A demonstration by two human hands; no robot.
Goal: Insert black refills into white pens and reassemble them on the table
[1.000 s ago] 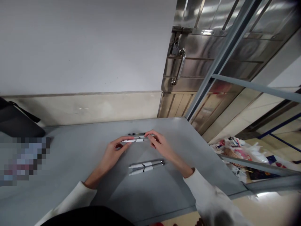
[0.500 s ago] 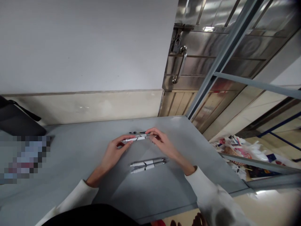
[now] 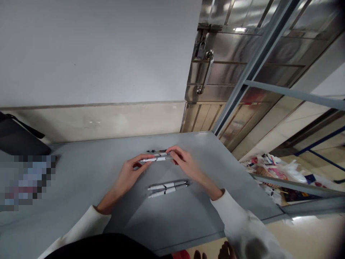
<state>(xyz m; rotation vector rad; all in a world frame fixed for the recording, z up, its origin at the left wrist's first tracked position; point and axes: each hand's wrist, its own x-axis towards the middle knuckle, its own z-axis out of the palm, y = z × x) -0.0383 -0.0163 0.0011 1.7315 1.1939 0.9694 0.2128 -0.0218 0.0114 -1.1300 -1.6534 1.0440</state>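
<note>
A white pen [image 3: 158, 159] with a small black mark lies crosswise between my two hands at the far part of the grey table. My left hand [image 3: 133, 169] pinches its left end between thumb and fingers. At its right end, the curled fingers of my right hand [image 3: 184, 162] close on the pen. Just behind it is a second white pen [image 3: 161, 154], partly hidden by the fingers. Beyond that lies a dark slim pen [image 3: 155, 150]. Nearer to me, a white pen [image 3: 161, 186] and another white pen [image 3: 162, 192] rest side by side.
The grey table [image 3: 88, 180] meets a wall at the back. A black case [image 3: 21, 136] with a strap stands at the left, near a blurred-out patch. Grey metal posts [image 3: 234, 97] rise at the right corner. A shelf with bags and packets [image 3: 280, 169] is beyond the right edge.
The camera view has shifted very slightly. My hands keep nearly the same pose around the white pen, and the other pens lie as before.
</note>
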